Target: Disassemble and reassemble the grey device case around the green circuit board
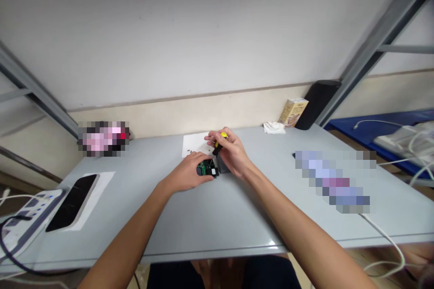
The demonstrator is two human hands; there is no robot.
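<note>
We see the grip of the right hand (233,151) pinching a yellow-and-black screwdriver (219,143), tilted, its shaft pointing down at a green circuit board (203,169). Whether the tip touches, we cannot tell. The grip of the left hand (188,171) clasps the board's black housing (212,171) between thumb and fingers, around the middle of the table (183,230). Beneath the right hand we find a dark flat piece (224,166), partly hidden. Just beyond, toward the table's far edge, lies white paper (195,142) bearing small dark bits (190,151). Farther out, along the left edge, we have a phone (73,203) and a power strip (37,216); near the far right corner, crumpled tissue (274,127), a yellow carton (293,112) and a black cylinder (317,104). Toward the right edge, a pixelated object (330,183) lies unreadable.
</note>
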